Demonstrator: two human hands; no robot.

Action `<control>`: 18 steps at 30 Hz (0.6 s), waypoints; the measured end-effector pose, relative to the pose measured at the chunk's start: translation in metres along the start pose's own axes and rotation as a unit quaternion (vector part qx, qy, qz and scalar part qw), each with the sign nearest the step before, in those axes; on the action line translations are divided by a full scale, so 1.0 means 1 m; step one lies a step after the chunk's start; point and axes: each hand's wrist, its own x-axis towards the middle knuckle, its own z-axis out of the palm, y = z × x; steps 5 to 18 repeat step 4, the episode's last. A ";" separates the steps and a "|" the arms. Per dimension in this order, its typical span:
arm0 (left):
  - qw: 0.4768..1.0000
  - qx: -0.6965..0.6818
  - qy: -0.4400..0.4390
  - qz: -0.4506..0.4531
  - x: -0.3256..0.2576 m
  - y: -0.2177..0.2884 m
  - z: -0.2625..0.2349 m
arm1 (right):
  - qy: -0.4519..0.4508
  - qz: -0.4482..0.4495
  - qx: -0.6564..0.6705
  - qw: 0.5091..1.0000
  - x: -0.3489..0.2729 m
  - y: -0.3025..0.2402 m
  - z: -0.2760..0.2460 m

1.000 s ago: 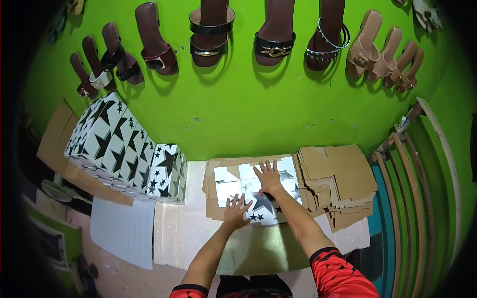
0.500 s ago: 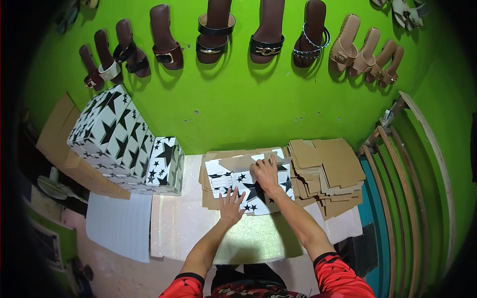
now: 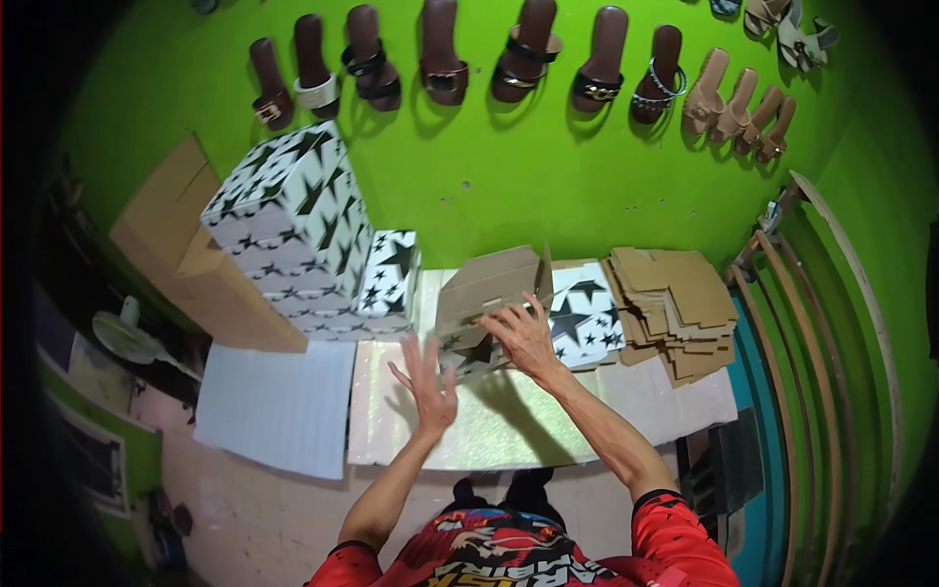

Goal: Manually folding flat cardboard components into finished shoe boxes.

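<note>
A half-folded shoe box (image 3: 489, 279), brown inside and white with black stars outside, stands raised on the table and is slightly blurred. My right hand (image 3: 521, 340) grips its near wall, fingers bent over the top edge. Just left of the box's near side, my left hand (image 3: 427, 386) is lifted with fingers spread, holding nothing. To the right of the box lies a flat star-printed box blank (image 3: 585, 318). Beyond that, at the right, is a stack of brown cardboard blanks (image 3: 675, 303).
Finished star-printed boxes (image 3: 289, 230) are piled at the left, beside a large brown carton (image 3: 210, 254). A white foam sheet (image 3: 279, 401) hangs near the pale table (image 3: 411, 430). Sandals (image 3: 445, 54) line the green wall. A wooden rack (image 3: 841, 323) stands at the right.
One star-printed blank has come up off the pile and moved left, now partly folded with its brown inside showing. My left hand has lifted away from the cardboard.
</note>
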 end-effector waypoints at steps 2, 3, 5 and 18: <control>0.988 -0.093 0.024 -0.118 0.004 -0.024 -0.031 | -0.018 -0.014 0.051 0.998 -0.020 -0.041 0.017; 0.979 -0.116 -0.041 -0.160 0.001 -0.042 -0.046 | -0.027 -0.012 0.059 0.998 -0.032 -0.062 0.023; 0.964 -0.141 -0.108 -0.200 -0.003 -0.060 -0.058 | -0.039 0.002 0.076 0.996 -0.043 -0.079 0.032; 0.964 -0.141 -0.108 -0.200 -0.003 -0.060 -0.058 | -0.039 0.002 0.076 0.996 -0.043 -0.079 0.032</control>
